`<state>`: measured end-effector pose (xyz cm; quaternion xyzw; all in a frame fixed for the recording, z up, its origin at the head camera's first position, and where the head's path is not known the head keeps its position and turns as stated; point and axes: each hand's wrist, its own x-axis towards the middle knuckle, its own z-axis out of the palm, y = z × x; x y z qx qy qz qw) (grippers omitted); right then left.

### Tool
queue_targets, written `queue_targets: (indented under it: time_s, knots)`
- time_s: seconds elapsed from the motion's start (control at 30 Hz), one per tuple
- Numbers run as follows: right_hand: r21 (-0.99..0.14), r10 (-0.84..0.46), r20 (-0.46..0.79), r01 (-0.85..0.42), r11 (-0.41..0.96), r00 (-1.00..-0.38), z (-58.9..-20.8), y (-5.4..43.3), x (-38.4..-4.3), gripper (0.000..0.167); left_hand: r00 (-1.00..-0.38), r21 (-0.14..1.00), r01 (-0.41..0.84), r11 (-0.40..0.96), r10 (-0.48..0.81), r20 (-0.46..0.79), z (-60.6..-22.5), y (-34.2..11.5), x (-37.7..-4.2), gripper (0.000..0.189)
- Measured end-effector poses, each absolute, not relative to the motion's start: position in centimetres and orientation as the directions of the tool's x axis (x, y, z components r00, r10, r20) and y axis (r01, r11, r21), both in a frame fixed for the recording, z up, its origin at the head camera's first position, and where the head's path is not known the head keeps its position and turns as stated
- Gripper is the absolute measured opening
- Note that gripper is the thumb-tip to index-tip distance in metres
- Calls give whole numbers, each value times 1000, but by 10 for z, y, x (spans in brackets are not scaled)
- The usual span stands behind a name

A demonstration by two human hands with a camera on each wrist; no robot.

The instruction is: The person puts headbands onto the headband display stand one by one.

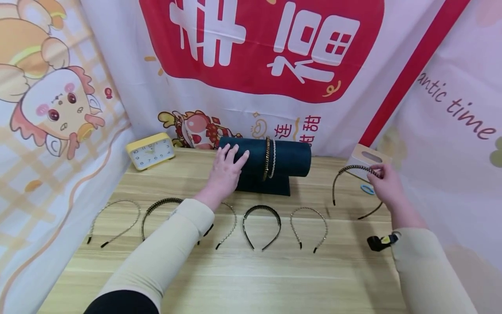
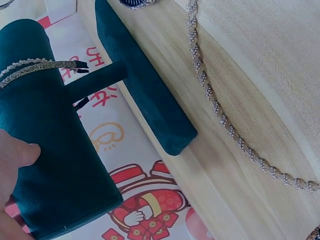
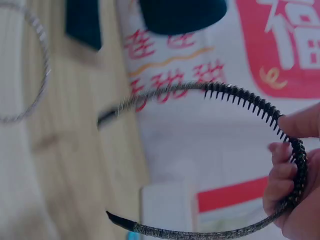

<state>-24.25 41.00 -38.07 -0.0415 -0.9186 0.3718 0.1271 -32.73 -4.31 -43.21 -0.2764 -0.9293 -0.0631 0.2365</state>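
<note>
My left hand [image 1: 225,172] holds the left end of a dark teal headband stand [image 1: 251,152], its fingers over the padded roll. In the left wrist view the thumb [image 2: 29,154] lies against the roll [image 2: 60,175]. A gold headband [image 1: 267,159] and a white beaded headband [image 1: 273,159] sit side by side around the roll's middle. On the right, my right hand [image 1: 386,181] pinches the top of a dark toothed headband [image 1: 354,167] raised above the table. Its two tips point away from the hand in the right wrist view, and the comb teeth [image 3: 240,97] face inward.
A row of headbands lies in front of the stand, among them a black one [image 1: 262,207] and a beaded one [image 1: 326,226]. A yellow clock [image 1: 150,151] stands back left. A white box [image 1: 366,155] and a blue ring-shaped item [image 1: 367,189] are at the right. Printed cloth [image 1: 251,78] hangs behind.
</note>
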Motion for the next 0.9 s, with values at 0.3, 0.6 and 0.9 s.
queue_targets:
  time_s: [0.3, 0.6, 0.9]
  knots:
    - [-914, -5, 35, -34, 405, -999, -355, 380, -247, 36, -728, -10, 546, 838, 481, 488, -434, -44, -329, 61]
    - [-939, -92, -85, 110, -325, -992, -357, 352, -263, 21, -743, -3, 535, 845, 472, 475, -432, -42, -327, 61]
    - [-913, 69, -118, 81, -399, -991, -358, 298, -287, 16, -750, -2, 531, 848, 470, 465, -431, -42, -328, 60]
